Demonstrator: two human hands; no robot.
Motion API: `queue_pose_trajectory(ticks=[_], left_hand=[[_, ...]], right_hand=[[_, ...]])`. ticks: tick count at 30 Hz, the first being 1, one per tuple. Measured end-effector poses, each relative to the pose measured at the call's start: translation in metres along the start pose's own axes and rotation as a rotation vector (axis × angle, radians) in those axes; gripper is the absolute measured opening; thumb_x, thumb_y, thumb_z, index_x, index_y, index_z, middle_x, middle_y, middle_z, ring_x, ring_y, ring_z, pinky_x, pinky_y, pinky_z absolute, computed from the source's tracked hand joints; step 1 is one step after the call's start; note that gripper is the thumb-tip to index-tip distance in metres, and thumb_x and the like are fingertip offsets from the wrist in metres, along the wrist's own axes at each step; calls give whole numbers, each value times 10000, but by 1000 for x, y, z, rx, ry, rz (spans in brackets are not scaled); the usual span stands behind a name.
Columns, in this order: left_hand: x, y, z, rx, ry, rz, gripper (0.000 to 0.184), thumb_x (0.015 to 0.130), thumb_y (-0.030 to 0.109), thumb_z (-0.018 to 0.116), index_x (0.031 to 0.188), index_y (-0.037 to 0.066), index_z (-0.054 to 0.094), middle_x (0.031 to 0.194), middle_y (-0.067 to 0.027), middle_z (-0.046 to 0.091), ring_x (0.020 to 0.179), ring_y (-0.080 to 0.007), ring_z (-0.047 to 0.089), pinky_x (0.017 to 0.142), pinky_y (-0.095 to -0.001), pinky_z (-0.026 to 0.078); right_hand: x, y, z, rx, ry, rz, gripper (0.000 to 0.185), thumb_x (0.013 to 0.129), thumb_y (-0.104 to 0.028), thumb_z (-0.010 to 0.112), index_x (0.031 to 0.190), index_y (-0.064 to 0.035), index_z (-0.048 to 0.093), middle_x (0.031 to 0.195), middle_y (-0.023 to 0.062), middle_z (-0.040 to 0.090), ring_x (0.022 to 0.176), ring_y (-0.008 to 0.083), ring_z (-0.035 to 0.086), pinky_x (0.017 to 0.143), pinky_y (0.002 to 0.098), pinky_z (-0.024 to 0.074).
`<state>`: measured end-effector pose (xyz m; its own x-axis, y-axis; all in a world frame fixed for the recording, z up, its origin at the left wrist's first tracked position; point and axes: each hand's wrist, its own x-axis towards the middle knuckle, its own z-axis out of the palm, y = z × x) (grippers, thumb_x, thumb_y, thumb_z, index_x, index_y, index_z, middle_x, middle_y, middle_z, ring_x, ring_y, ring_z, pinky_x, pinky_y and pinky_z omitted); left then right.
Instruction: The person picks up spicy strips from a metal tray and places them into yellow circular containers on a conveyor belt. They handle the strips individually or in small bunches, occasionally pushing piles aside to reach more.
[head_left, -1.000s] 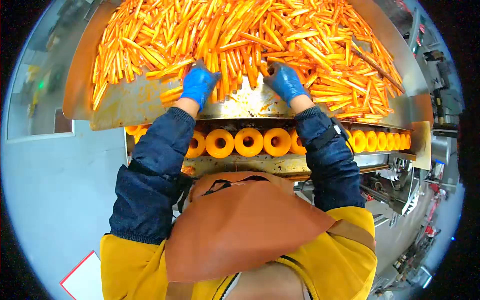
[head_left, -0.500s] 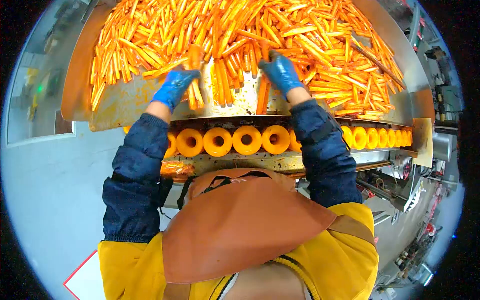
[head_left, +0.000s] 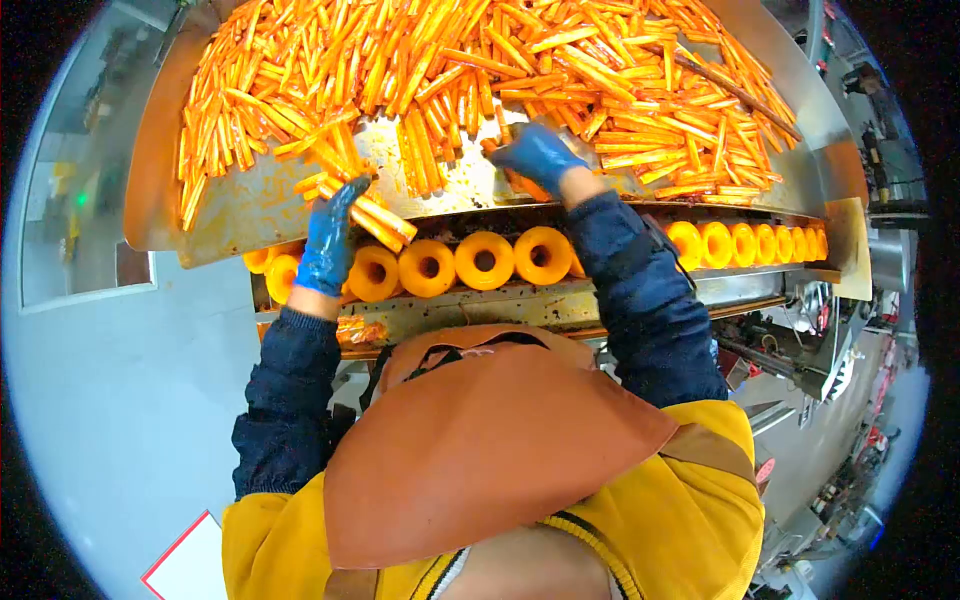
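Smeared metal tray (head_left: 255,200), glossy sticks (head_left: 430,65)

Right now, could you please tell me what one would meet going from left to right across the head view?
Red-edged white panel, gloved left hand, orange sticks lying between the two hands, gloved right hand, long dark stick, tan board.

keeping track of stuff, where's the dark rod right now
In the head view, the dark rod lies slantwise among orange sticks on the right side of the tray, beyond the right hand.
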<state>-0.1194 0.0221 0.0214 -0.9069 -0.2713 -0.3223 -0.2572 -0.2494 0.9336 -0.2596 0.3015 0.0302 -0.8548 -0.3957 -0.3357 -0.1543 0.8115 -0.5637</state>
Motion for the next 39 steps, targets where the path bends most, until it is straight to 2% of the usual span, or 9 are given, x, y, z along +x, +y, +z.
queue_pose_trajectory(ticks=[3,7,15,17,21,23,27,29,39], left_hand=[[-39,13,7,91,2,113,335,838,262,611,1079,34,570,959,-38,595,918,-147,578,836,-298,460],[-59,4,4,11,59,58,303,815,243,637,1040,57,558,902,-21,581,832,-125,571,747,-275,466],[-64,-14,24,196,38,-126,233,822,274,618,951,80,618,852,-16,592,774,-121,578,670,-270,471],[-55,-37,26,184,-83,176,240,833,226,619,1019,78,587,880,-21,605,799,-132,594,708,-273,486],[-60,-27,47,216,-22,18,261,835,219,620,1038,56,597,930,-31,617,854,-127,588,737,-274,483],[-66,-24,48,224,-33,57,257,821,209,637,1026,60,597,924,-31,618,842,-127,591,735,-272,484],[-71,-24,37,195,-12,-36,319,807,280,655,1019,45,610,917,-25,613,842,-113,572,730,-267,458],[-84,-17,42,186,36,34,295,813,235,651,1021,32,603,924,-27,614,850,-118,574,756,-275,462],[-77,-30,50,233,-28,-14,283,810,235,664,996,28,614,872,-18,613,818,-117,580,755,-276,469]], right_hand=[[-32,46,10,326,287,-416,278,762,-268,649,872,-15,612,762,65,612,683,131,560,624,287,454],[-96,37,13,822,462,-108,160,767,-140,663,847,-19,595,723,49,588,664,126,547,637,284,472],[-97,24,13,-149,551,-414,285,776,-248,650,972,-44,620,883,163,633,820,290,628,719,371,499],[-66,13,14,-286,195,-320,308,748,-278,663,962,-59,625,924,168,636,891,347,603,759,417,493],[-39,-15,7,-280,54,-239,229,725,-190,633,923,-75,623,900,185,643,852,351,622,748,426,497],[-28,-7,11,-343,70,-255,327,837,-417,562,891,-108,654,869,176,655,829,353,633,728,447,505],[-81,24,-12,116,529,-340,207,803,-226,613,903,-45,600,832,145,641,769,297,633,683,405,502],[-126,38,-17,809,435,-110,149,802,-137,625,903,-29,601,775,59,624,743,174,616,664,316,498],[-172,96,52,888,623,-100,200,819,-73,642,1010,-19,616,900,62,647,798,130,593,742,274,479]])
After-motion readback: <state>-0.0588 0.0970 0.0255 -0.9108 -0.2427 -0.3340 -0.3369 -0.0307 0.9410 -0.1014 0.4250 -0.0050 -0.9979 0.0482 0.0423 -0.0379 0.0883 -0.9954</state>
